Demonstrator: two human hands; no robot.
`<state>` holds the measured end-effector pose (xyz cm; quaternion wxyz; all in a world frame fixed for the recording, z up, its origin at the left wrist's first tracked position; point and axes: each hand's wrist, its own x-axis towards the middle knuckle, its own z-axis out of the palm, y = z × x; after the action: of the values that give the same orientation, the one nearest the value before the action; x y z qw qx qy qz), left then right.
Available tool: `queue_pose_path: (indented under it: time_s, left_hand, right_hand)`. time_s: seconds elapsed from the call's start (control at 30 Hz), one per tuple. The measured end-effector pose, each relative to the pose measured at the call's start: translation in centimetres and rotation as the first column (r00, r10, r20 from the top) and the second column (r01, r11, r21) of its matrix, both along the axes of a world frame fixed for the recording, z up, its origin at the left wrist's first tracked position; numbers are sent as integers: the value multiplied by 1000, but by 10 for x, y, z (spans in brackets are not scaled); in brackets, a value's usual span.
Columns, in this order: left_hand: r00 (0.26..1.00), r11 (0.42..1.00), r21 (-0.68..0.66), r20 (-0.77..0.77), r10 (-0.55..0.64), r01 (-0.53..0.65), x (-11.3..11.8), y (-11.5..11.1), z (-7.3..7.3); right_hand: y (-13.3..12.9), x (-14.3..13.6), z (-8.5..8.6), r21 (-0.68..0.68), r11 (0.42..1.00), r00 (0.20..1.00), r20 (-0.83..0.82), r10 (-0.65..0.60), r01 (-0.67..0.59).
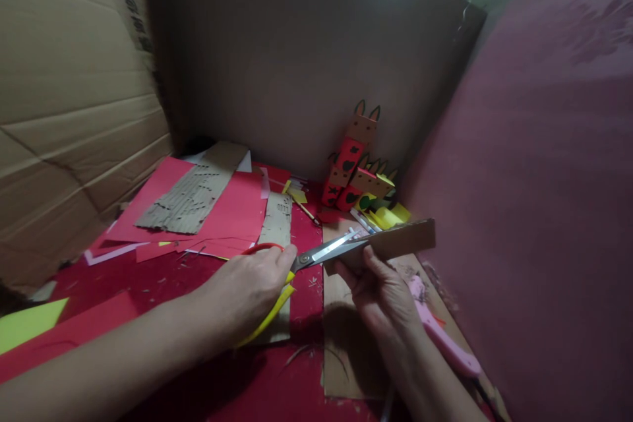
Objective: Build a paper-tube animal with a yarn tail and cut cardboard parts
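Note:
My left hand (pixel 260 287) grips a pair of scissors (pixel 319 254) by handles coloured red and yellow. The scissor blades are spread and point right, meeting the near edge of a cardboard strip (pixel 400 241). Thumb and fingers of my right hand (pixel 380 287) pinch that brown strip from below, close to the blade tips. Whether the blades have cut into it I cannot tell. Beneath my right hand lies a flat cardboard piece (pixel 346 336) on the red surface (pixel 212 382).
A pink glue gun (pixel 445 339) lies right of my right hand. Paper animal figures (pixel 353 165) with pointed ears stand at the back. Red paper sheets (pixel 143 211), a torn corrugated piece (pixel 190 198) and a pencil (pixel 309 211) lie left. A large cardboard sheet (pixel 74 92) and pink wall (pixel 534 178) flank the workspace.

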<state>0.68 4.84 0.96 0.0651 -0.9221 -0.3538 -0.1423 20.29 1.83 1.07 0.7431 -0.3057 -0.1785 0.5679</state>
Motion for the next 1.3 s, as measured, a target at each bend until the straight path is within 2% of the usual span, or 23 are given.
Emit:
queue_pose_path:
  time_s: [0.23,0.57,0.67,0.83,0.93,1.1,1.3]
  left_hand:
    - [999,993,110,-43,-34,38,0,-3,0]
    - [984,986,161,-178,-17,47,-5,-1,5]
    - [987,992,115,-160,-24,43,-2,-4,8]
    - [999,997,-72,-37,4,-7,4,-10,9]
    - [1000,995,-103,-11,10,-11,5,-10,6]
    - [1000,1000,-6,-7,-14,14,4,-8,3]
    - [994,997,75,-110,-7,15,2,-7,4]
  right_hand:
    - [-2,-1,1,-36,999,1000,6,-17,17]
    - [0,-1,0,-53,998,1000,11,-14,15]
    - [0,-1,0,-43,999,1000,16,-23,24]
    - [-1,-4,-1,-59,998,1000,14,-8,9]
    - [-1,-6,-3,-77,997,1000,21,4,-2]
    - [0,-7,-5,-74,997,999,38,9,-6]
    - [0,-7,-6,-84,996,1000,13,2,-1]
